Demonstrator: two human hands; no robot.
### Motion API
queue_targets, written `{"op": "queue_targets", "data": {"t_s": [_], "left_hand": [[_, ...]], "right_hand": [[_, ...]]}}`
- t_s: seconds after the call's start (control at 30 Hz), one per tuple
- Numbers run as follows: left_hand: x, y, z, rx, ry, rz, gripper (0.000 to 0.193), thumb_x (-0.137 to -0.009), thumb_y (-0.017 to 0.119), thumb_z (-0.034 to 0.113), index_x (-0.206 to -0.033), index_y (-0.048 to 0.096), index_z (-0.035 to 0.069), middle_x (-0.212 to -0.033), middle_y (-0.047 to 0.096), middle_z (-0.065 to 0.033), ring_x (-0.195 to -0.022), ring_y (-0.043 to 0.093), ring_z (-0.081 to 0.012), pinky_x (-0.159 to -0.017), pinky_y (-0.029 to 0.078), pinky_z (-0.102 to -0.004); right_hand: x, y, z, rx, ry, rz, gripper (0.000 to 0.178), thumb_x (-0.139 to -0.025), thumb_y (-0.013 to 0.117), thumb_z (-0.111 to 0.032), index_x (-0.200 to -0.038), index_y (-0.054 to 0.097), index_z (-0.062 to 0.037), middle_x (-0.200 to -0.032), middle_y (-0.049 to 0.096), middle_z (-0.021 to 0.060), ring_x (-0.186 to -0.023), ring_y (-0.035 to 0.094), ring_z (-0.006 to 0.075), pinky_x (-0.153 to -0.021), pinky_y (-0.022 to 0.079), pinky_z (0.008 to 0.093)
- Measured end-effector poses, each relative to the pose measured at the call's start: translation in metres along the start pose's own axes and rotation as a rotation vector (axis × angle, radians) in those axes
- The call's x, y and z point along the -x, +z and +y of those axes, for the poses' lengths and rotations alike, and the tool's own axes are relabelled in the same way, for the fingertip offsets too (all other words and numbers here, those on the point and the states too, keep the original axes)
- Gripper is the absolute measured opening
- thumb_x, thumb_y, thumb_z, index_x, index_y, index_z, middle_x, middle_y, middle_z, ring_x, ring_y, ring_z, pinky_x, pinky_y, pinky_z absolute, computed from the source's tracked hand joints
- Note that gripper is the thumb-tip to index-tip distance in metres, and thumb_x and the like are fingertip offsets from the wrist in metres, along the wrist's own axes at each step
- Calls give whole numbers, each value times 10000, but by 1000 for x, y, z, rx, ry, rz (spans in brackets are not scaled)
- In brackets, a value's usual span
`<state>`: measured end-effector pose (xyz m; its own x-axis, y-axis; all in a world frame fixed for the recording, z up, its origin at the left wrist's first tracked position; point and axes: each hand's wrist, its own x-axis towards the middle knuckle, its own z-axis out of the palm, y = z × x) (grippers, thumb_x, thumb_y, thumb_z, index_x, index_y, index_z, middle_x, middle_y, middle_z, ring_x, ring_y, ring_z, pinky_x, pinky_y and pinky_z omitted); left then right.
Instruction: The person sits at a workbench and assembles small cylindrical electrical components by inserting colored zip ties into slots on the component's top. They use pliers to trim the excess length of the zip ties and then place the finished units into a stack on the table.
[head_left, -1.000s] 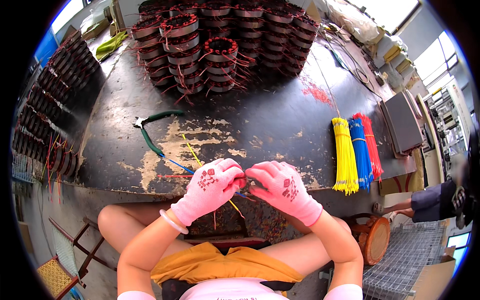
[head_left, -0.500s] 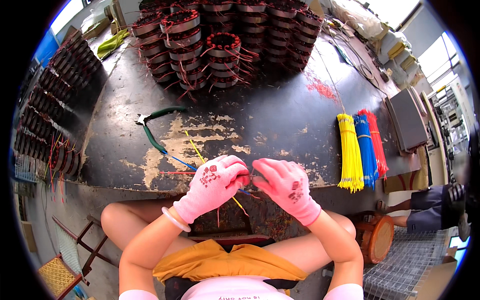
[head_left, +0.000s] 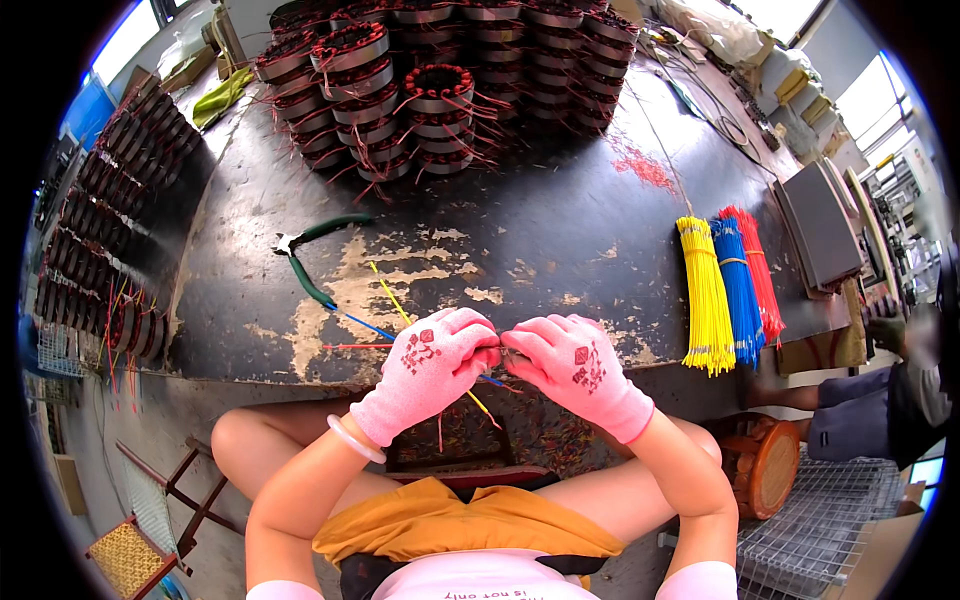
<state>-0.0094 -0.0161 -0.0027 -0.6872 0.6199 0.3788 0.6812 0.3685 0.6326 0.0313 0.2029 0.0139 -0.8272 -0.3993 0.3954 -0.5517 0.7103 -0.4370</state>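
Note:
Both my hands wear pink gloves and meet over the table's near edge. My left hand (head_left: 432, 362) is closed around a yellow wire (head_left: 390, 289), a blue wire (head_left: 362, 324) and a red wire (head_left: 350, 346), whose ends stick out on both sides of the fist. Fingertip to fingertip with it, my right hand (head_left: 578, 370) is pinched; the fingers hide most of what it grips, seemingly thin wire ends. Green-handled cutting pliers (head_left: 309, 285) lie spread on the table beyond my left hand, near the blue wire's tip.
Stacks of wound motor stators (head_left: 440, 100) stand at the back, with more stators (head_left: 90, 225) along the left. At right lie tied bundles of yellow wires (head_left: 706, 300), blue wires (head_left: 736, 290) and red wires (head_left: 758, 275). A person (head_left: 850, 415) is at the far right, near a wooden stool (head_left: 770, 470).
My right hand's fingers have drawn together and pressed in against the left fingertips. The left hand keeps its grip on the wires. The person at right has shifted.

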Motion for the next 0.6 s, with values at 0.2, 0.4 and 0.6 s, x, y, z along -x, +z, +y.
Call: {"op": "queue_targets", "data": {"t_s": [0.2, 0.4, 0.6], "left_hand": [[-3, -2, 2, 6, 23, -30, 149, -821, 707, 49, -961, 672, 87, -990, 674, -51, -899, 647, -307, -783, 533, -413], [0, -2, 0, 28, 3, -24, 135, -819, 691, 43, -942, 667, 94, -987, 671, -50, -899, 647, -301, -783, 533, -416], [-2, -2, 2, 27, 26, -21, 119, -828, 684, 44, -935, 664, 92, -981, 670, -47, -885, 651, -293, -775, 533, -414]], "right_hand": [[-10, 8, 7, -1211, 967, -298, 194, -931, 693, -216, -909, 686, -23, -804, 707, 80, -639, 624, 93, -604, 490, 258], [-1, -3, -10, 239, -20, 224, 241, -838, 803, -226, -1012, 714, -85, -826, 691, 39, -748, 682, 236, -682, 530, 346], [15, 16, 0, -1179, 915, -244, 193, -996, 621, -237, -1003, 686, -55, -847, 692, 36, -718, 633, 131, -659, 512, 301]]}}
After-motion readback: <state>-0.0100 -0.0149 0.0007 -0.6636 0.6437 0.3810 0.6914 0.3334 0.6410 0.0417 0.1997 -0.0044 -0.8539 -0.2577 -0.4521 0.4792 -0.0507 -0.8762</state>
